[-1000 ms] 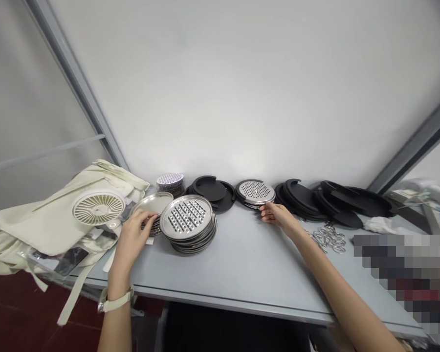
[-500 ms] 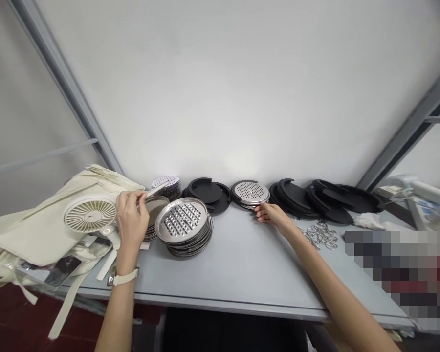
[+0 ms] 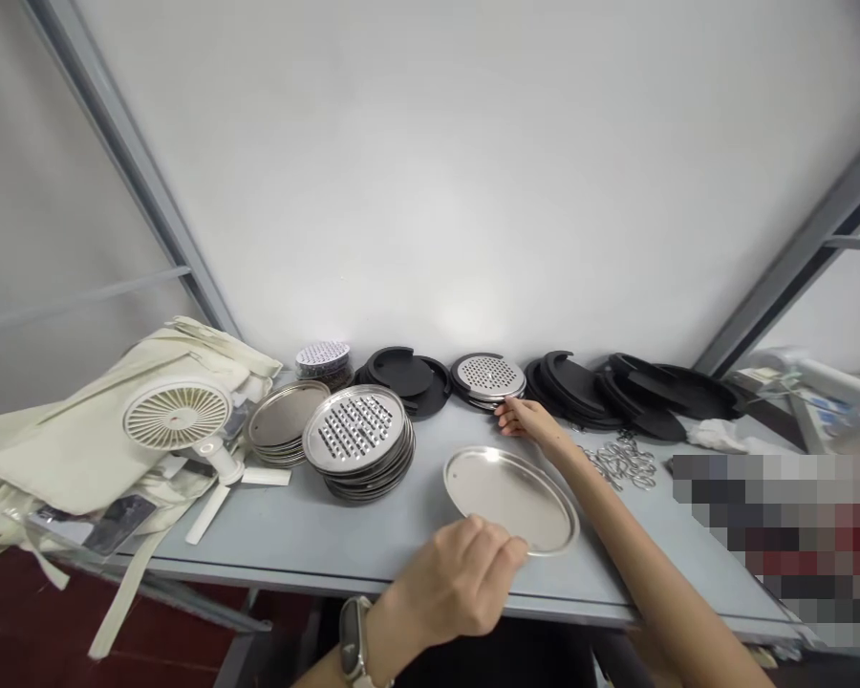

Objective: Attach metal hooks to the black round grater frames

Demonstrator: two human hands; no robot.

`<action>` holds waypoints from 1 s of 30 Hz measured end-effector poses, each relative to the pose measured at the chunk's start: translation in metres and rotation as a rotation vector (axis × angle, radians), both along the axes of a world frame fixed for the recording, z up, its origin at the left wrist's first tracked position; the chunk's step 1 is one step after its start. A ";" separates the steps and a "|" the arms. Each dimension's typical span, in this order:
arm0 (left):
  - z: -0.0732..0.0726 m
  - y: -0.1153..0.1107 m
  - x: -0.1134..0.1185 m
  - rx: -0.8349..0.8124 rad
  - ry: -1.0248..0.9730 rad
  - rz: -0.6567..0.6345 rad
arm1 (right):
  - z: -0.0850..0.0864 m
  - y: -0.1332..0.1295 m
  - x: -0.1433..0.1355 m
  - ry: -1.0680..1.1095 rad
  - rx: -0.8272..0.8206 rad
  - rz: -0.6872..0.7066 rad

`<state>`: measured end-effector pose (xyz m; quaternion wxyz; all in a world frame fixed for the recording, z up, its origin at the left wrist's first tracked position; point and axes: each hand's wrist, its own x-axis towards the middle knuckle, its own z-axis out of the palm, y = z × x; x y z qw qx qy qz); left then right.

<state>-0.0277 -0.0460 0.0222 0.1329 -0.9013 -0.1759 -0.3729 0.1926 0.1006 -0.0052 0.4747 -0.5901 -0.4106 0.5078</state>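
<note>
The left hand (image 3: 465,571), low in the middle of the frame, was closed around the near edge of a plain metal plate (image 3: 510,497), pinching its rim between thumb and fingers. The plate sat just right of centre, over the front part of the grey table (image 3: 430,535); whether it rested flat on the surface or hung just above it could not be told. The right hand (image 3: 528,420) reached toward the upper middle of the frame, fingers loosely curled and touching the front rim of a perforated metal disc (image 3: 488,376) that lay on a black ring; it did not seem to grip it fully.

The hold on the plate was a thin one, at one edge only. A smooth, shiny rim held that way could slip out of the pinch, and the plate would probably clatter down or slide toward the table's front edge, which lay close below the hand. The right forearm crossed just beside the plate's right side, so a careless pull back might knock it.

Left of centre, a stack of perforated plates (image 3: 358,435) leaned slightly, touching a stack of plain plates (image 3: 284,425); a bump could fan them out. At the right, a heap of metal rings (image 3: 627,461) lay near the right arm and might be scattered by a sweep of it.
</note>
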 end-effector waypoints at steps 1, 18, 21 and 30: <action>-0.007 0.000 0.004 -0.004 0.054 0.013 | 0.000 0.000 0.000 -0.006 0.001 0.002; 0.105 0.127 -0.124 -0.391 0.035 0.502 | -0.004 0.002 -0.001 -0.080 0.023 0.035; 0.109 0.198 -0.165 -0.458 0.188 0.838 | -0.002 0.001 -0.001 -0.087 0.034 0.038; 0.079 0.249 -0.185 -0.505 0.297 0.995 | -0.001 -0.001 0.000 -0.108 0.039 0.050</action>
